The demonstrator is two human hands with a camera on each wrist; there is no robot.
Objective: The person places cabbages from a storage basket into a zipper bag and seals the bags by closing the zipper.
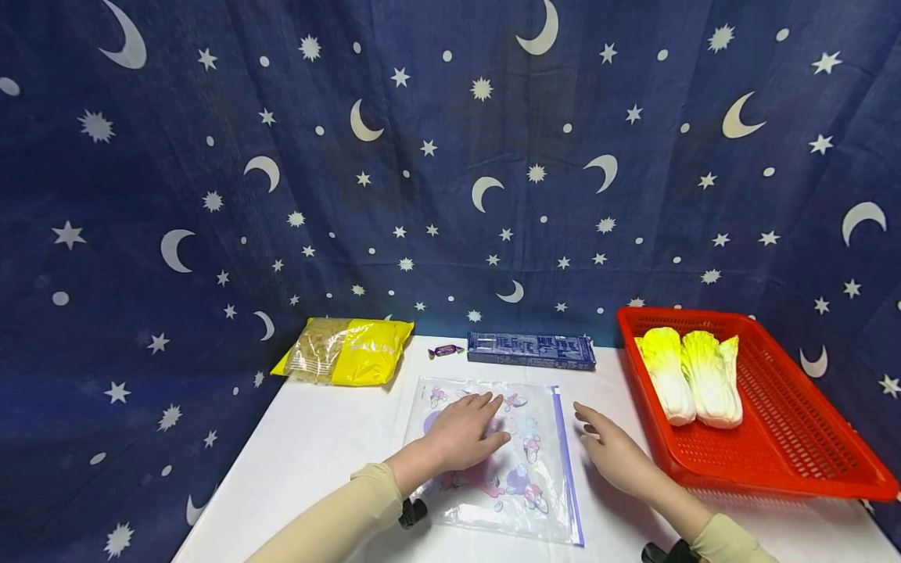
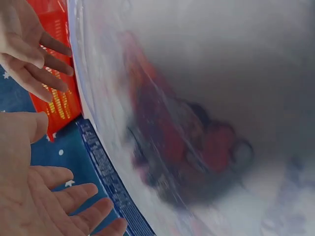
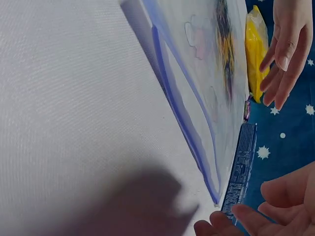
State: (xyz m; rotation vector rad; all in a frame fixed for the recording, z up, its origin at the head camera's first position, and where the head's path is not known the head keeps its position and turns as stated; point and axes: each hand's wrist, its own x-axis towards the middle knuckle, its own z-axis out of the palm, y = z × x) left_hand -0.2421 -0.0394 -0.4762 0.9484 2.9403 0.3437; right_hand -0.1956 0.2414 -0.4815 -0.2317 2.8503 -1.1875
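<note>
A clear zip bag point(image 1: 542, 469) with pink and purple cartoon prints lies flat on the white table, its purple zip edge toward the right. Over the bag's middle is my left hand point(image 1: 464, 434), fingers extended; whether it touches the plastic I cannot tell. My right hand point(image 1: 615, 453) hovers just right of the zip edge, fingers loosely stretched and holding nothing. In the right wrist view the purple zip strip point(image 3: 179, 113) looks parted along part of its length. Both hands appear at the edges of the left wrist view, beside the bag's surface point(image 2: 256, 73).
At the back left lies a yellow pasta bag point(image 1: 369, 352). A small purple wrapped candy point(image 1: 446, 351) and a flat dark blue packet point(image 1: 531, 350) lie behind the zip bag. On the right, a red basket point(image 1: 788, 461) holds two napa cabbages point(image 1: 707, 383). A starry blue curtain point(image 1: 436, 195) hangs behind.
</note>
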